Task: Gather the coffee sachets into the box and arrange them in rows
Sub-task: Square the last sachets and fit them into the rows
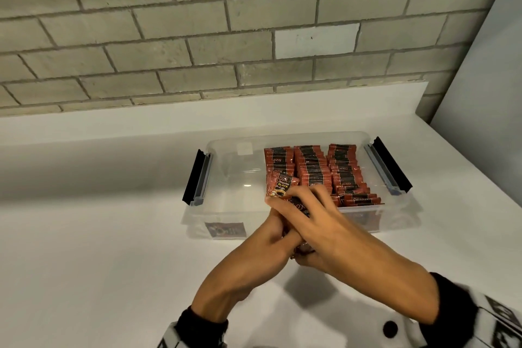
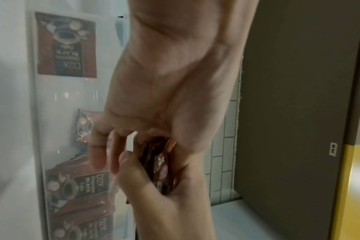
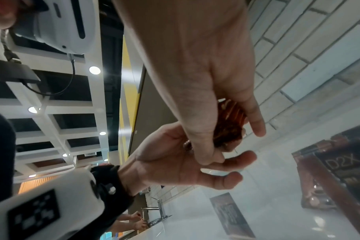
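Observation:
A clear plastic box (image 1: pixel 197 223) with black end latches stands on the white counter. Red-and-black coffee sachets (image 1: pixel 313 169) stand in rows in its right half; one sachet (image 1: pixel 279 186) leans up at the front of the left row. Over the box's front edge my left hand (image 1: pixel 278 220) and right hand (image 1: pixel 305 203) together grip a small bundle of sachets (image 1: pixel 296 206), right hand on top. The left wrist view shows the bundle (image 2: pixel 160 162) squeezed between both hands beside the box wall (image 2: pixel 68 94). From the right wrist, the bundle (image 3: pixel 228 126) sits under my right fingers (image 3: pixel 255 126).
A single sachet or label (image 1: pixel 226 230) shows through the box's front wall at the left. The grey brick wall (image 1: pixel 197 37) rises behind the counter, and a grey panel (image 1: pixel 480 79) closes the right side. A tap (image 3: pixel 160 209) stands far off along the counter.

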A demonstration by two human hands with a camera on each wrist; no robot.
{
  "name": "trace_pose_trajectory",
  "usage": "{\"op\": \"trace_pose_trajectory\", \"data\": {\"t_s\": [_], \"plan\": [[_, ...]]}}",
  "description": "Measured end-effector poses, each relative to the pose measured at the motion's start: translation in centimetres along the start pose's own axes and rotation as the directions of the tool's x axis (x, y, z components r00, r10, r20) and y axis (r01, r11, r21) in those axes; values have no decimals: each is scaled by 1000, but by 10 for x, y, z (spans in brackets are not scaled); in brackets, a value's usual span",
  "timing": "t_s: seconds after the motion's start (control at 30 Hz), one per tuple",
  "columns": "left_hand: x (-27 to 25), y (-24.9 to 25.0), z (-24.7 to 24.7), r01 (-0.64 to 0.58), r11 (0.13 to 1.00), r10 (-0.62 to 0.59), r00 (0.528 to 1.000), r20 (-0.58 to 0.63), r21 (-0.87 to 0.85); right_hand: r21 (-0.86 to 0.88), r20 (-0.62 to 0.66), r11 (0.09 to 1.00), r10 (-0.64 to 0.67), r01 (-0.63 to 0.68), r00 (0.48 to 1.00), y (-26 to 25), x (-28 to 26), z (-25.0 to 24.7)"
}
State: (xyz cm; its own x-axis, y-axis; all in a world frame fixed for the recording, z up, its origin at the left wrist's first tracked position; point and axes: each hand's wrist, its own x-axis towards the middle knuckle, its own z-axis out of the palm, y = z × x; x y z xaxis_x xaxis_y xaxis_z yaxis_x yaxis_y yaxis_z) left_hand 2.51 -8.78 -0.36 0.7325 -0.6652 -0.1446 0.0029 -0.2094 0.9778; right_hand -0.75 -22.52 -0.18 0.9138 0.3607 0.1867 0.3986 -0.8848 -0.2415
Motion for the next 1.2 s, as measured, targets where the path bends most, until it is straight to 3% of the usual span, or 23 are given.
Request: {"op": "trace_pose_trajectory", "data": {"t_s": [0.1,0.23,0.3,0.4,0.53,0.6,0.7,0.8,0.9,0.97,1.03,1.13,1.2], "plan": [[-2,-3,-5,0,999,-1,999,32,36,-34,-88,999,-16,13,996,-1,1,10],[-1,-4,-12,-37,999,37,999,-15,39,-101,-125,994,35,-47,992,-7,3,15],[0,-1,-13,-63,997,66,996,-61,38,-35,-38,999,33,-35,999,-7,7,4],[6,13,-18,-99,995,101,989,-107,25,210,234,974,33,-83,972,2,16,-31],[23,39,-45,-185,967,217,959,-184,174,303,247,940,78,-154,966,24,53,-75],[34,51,-58,-168,958,206,967,-152,233,377,370,901,66,-214,927,38,77,-87],[52,58,-71,-100,969,122,989,-84,226,407,527,857,63,-317,848,55,110,-91],[64,50,-74,8,979,-9,1000,0,202,351,640,868,50,-350,767,63,134,-74],[78,25,-77,170,959,-182,983,33,227,264,744,863,102,-431,661,66,146,-42],[84,13,-78,299,910,-322,946,37,286,196,781,875,133,-442,610,66,150,-22],[89,2,-82,409,834,-453,891,34,370,73,795,918,182,-389,579,66,151,-11],[92,-2,-89,480,746,-532,846,-20,462,-74,811,938,255,-340,526,68,150,1],[93,-3,-94,501,721,-549,835,-48,479,-138,777,947,284,-289,562,71,149,6]]}}
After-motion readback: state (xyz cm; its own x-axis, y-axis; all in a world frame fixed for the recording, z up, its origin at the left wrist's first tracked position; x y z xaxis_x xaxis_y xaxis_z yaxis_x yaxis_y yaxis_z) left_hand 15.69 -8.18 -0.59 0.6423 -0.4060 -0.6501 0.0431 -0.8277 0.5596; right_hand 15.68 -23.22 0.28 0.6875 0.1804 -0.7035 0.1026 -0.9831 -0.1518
